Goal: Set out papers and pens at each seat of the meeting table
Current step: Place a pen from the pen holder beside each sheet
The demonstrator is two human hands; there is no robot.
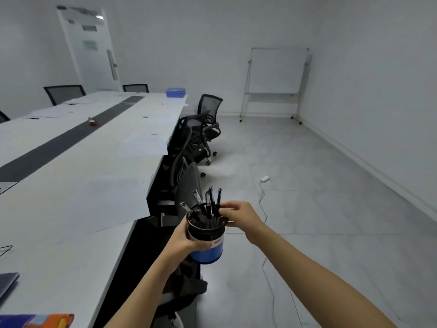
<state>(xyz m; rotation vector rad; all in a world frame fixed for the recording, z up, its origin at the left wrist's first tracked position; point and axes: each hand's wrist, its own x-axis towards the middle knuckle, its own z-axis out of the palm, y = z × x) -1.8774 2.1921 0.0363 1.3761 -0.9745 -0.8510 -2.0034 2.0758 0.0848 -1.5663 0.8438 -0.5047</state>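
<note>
My left hand grips a black mesh pen holder with a blue base, held in the air beside the long white meeting table. Several black pens stand in the holder. My right hand reaches over its rim and pinches one of the pens. White paper sheets lie at the seats on this side of the table, the nearest sheet just left of the holder, another sheet farther along. A pen lies by a far sheet.
Black mesh office chairs stand tucked along the table's right side. A blue box sits at the far table end, a small red object on the dark centre strip. A whiteboard stands at the back; a white cable runs across the floor.
</note>
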